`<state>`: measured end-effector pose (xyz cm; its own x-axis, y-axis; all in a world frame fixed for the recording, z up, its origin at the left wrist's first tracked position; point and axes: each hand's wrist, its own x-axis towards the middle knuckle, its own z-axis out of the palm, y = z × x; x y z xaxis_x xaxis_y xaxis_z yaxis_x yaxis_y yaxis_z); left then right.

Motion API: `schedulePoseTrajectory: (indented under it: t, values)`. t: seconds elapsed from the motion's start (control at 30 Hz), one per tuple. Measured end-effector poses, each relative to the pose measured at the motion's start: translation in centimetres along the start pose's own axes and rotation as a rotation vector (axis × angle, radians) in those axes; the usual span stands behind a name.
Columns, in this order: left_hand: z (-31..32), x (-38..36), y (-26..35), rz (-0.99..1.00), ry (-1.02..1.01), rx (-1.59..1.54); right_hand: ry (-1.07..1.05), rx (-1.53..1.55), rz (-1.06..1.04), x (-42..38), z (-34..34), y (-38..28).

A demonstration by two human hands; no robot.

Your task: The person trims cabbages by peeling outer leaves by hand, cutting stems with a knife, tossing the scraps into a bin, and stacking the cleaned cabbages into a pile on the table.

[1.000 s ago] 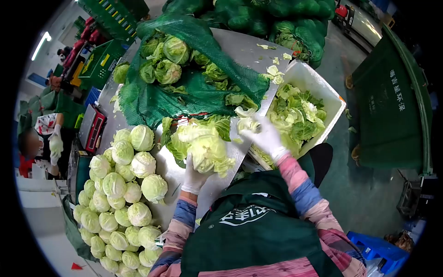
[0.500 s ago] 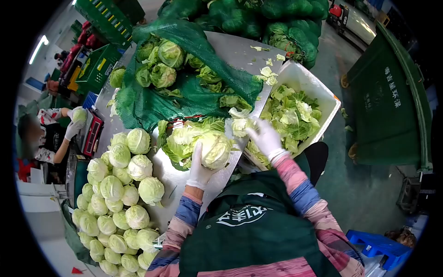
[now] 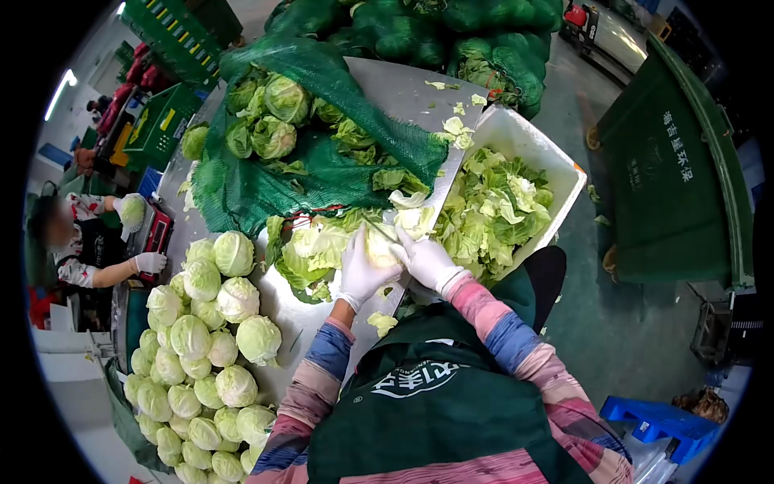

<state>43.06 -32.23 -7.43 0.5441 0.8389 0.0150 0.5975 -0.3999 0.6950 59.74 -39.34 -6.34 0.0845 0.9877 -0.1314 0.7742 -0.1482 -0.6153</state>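
Note:
My gloved left hand [image 3: 363, 272] is closed around the left side of a pale cabbage [image 3: 380, 244] at the near edge of the metal table [image 3: 302, 343]. From the other side, my gloved right hand [image 3: 427, 260] grips the same cabbage, its fingers bent against the outer leaves. The two hands hide much of the head. Loose cabbage leaves [image 3: 310, 250] lie beyond and to the left of it. A green mesh sack [image 3: 322, 173], spread open behind, holds several untrimmed cabbages [image 3: 286, 98].
Left of me, pale cabbages [image 3: 191, 336] are piled up. A white foam box [image 3: 568, 181] of leaves stands at right, near a green bin [image 3: 661, 177]. Full mesh sacks [image 3: 516, 68] lie behind. A co-worker [image 3: 89, 234] holds a cabbage by a red scale [image 3: 161, 231].
My right hand has moved left from near the foam box onto the cabbage. A leaf piece now lies at the table's near edge. The co-worker's one hand has dropped towards the scale.

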Motion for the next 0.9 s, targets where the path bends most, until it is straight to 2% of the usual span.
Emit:
schedulePoseTrajectory:
  t: [0.17,0.3,0.37,0.53,0.57,0.6,0.63,0.67,0.73,0.8,0.83,0.87,0.9]
  values:
    - [-0.4,1.2,0.2,-0.067,-0.059,0.072,0.014,-0.093,0.001,-1.1,0.6,-0.9]
    - [-0.3,1.8,-0.5,-0.059,-0.06,0.09,0.092,-0.104,-0.084,-1.0,0.6,-0.7]
    - [-0.1,1.9,-1.4,-0.023,-0.06,-0.103,0.105,-0.104,-0.134,-0.9,0.8,-0.4]
    - [-0.5,2.0,-1.4,-0.007,-0.039,-0.109,0.079,-0.156,-0.071,0.1,0.6,-0.5]
    - [-1.2,1.6,-0.5,-0.014,-0.047,-0.03,0.057,-0.008,0.011,0.7,0.6,-0.1]
    - [-1.5,1.2,0.1,-0.023,-0.055,0.048,0.135,0.16,0.09,2.3,1.4,1.7]
    - [-1.2,0.3,-0.5,0.11,-0.019,0.113,0.138,0.231,0.165,2.7,0.1,2.6]
    - [-1.3,-0.4,-0.9,0.11,-0.016,0.116,0.144,0.305,0.239,2.8,-1.5,3.5]
    - [-1.9,-1.7,-1.7,-0.075,-0.039,-0.339,0.179,0.091,0.189,3.8,0.2,9.7]
    - [-2.6,-2.5,-2.5,-0.085,-0.04,-0.436,0.169,-0.021,0.31,3.1,-0.4,12.4]
    - [-2.8,-2.9,-2.8,-0.087,-0.05,-0.469,0.129,-0.08,0.423,2.3,-1.9,9.9]
    - [-2.9,-3.3,-3.0,-0.094,-0.064,-0.5,0.127,0.03,0.416,1.8,-2.3,7.6]
    - [-2.9,-3.4,-3.1,-0.103,-0.06,-0.498,0.244,0.164,0.281,1.8,-1.0,6.2]
